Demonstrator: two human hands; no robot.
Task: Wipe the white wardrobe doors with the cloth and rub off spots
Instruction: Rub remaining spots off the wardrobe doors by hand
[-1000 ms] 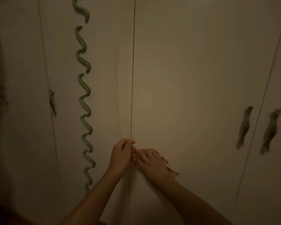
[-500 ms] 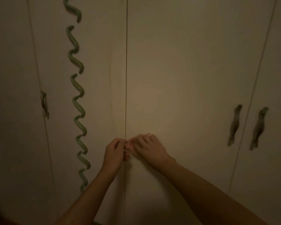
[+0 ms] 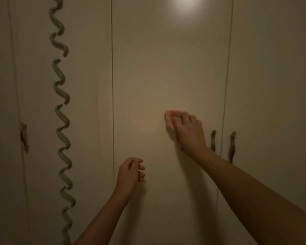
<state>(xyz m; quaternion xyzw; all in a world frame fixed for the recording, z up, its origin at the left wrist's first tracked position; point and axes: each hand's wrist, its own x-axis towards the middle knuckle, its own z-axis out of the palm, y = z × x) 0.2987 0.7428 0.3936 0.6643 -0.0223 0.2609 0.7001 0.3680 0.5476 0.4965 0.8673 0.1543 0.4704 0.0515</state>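
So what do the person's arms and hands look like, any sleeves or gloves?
Left forearm and right forearm are bare, no sleeves in view. The left hand and right hand wear no gloves; no watch, bracelet or ring shows, though dim light hides fine detail.

Pale cream wardrobe doors (image 3: 166, 68), green wavy squiggle stripe (image 3: 61, 121), dark handles (image 3: 213, 140), pinkish cloth (image 3: 169, 119).

cloth (image 3: 168, 119) mostly hidden under the right hand (image 3: 189, 131), only a blurred pinkish edge showing, green wavy strip (image 3: 62, 121) cut by the picture's top and bottom edges, far-left door handle (image 3: 23, 137) blurred
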